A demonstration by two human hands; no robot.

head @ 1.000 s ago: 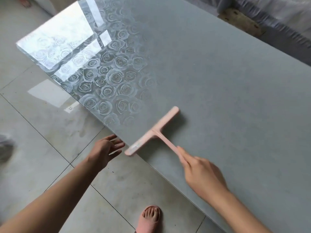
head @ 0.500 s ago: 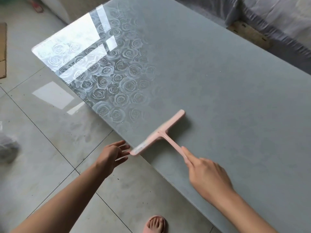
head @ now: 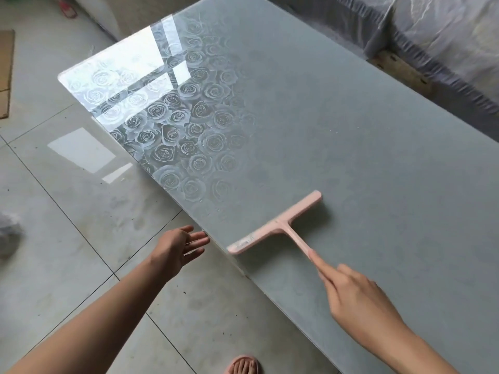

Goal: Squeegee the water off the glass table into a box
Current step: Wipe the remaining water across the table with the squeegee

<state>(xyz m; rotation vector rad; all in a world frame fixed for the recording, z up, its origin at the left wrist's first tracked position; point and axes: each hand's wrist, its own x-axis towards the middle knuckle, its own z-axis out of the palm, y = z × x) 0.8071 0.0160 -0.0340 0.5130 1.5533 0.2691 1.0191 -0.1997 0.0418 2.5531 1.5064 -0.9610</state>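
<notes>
Right hand [head: 359, 295] grips the end of the pink squeegee [head: 280, 225] handle, index finger laid straight along the handle and the other fingers curled round it. The squeegee is T-shaped, blade down on the glass worktop [head: 364, 125]. The blade runs diagonally, with its near end right at the worktop's front edge and its far end further in on the glass. The handle points back toward the person.

Left hand [head: 178, 247] is open, fingers straight and slightly spread, holding nothing. It sits off the worktop over the floor [head: 67, 225], fingertips just beside the glass edge, left of the blade's near end and not touching it.

The worktop's left part shows a rose pattern [head: 175, 125] with window glare; the rest reads plain grey. Can't tell from this view how much water is on it.

A bare foot [head: 244, 365] is on the tiled floor at bottom centre. Cardboard [head: 5, 74] lies at the left edge of view. Plastic-wrapped furniture [head: 445, 36] stands behind the worktop at top right.
</notes>
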